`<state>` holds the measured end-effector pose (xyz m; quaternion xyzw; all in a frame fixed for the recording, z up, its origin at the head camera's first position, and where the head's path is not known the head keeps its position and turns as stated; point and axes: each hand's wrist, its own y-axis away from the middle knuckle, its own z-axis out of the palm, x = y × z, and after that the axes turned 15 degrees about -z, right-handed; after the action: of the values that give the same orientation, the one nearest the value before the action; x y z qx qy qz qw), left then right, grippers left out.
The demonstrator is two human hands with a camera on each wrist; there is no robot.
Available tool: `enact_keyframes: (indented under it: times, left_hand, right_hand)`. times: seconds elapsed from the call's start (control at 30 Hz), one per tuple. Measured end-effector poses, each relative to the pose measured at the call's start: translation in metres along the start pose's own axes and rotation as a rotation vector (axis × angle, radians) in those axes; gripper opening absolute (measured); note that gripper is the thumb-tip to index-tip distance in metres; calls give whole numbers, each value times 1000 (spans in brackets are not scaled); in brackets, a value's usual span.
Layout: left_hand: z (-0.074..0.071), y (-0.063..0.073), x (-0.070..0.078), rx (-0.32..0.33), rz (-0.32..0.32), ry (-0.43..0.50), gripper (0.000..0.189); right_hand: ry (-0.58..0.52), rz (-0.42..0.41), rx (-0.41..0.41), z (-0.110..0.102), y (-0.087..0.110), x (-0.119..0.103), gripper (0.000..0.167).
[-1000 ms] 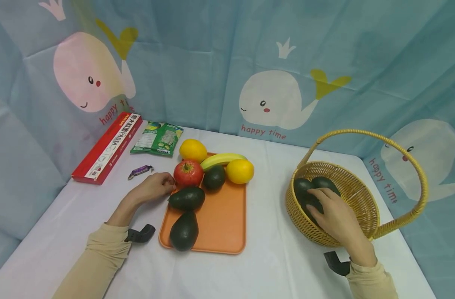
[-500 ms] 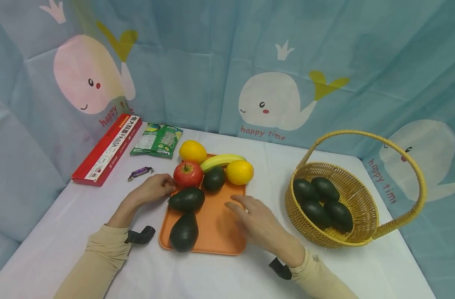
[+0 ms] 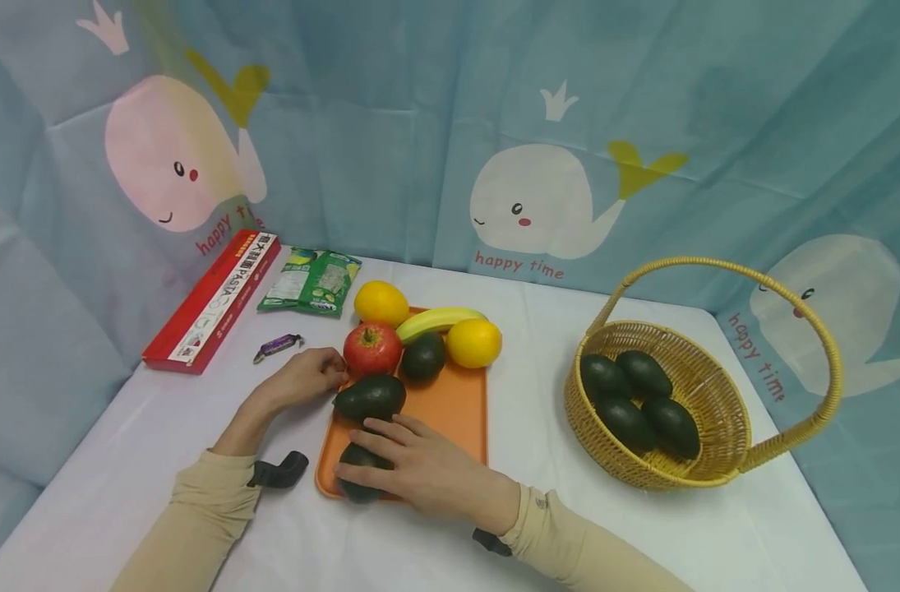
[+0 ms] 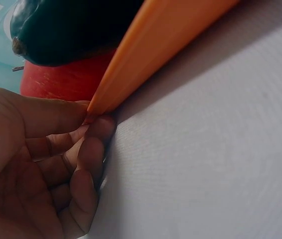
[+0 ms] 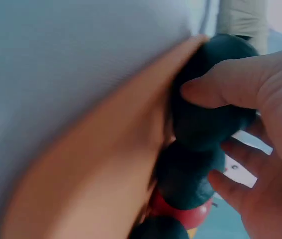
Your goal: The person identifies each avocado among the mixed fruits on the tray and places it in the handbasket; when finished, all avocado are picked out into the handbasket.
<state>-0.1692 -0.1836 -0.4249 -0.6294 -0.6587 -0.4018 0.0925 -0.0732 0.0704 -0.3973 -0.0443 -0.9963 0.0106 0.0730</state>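
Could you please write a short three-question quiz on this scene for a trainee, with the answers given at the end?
1. Multiple choice: How many avocados lie in the wicker basket?
A) Two
B) Four
C) Six

2. True or false: The person's left hand pinches the edge of the orange tray.

3. Fill in the fruit: The person's right hand is spread over the ____ at the end of the tray nearest the person.

Key:
1. B
2. True
3. avocado
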Motion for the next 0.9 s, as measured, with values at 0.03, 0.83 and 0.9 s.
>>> enact_keyframes:
  times: [0.03,0.83,0.9]
  left_hand:
    - [0,0,0,1,0,-1,21]
    - [0,1,1,34,32,-3,17]
    - [-1,1,2,37,33,-8,17]
  right_hand:
    - [-4,7,5,1,0,0,58]
    - [-93,421,451,-41,102,35,71]
    - [-68,526,502,-51,125,38,73]
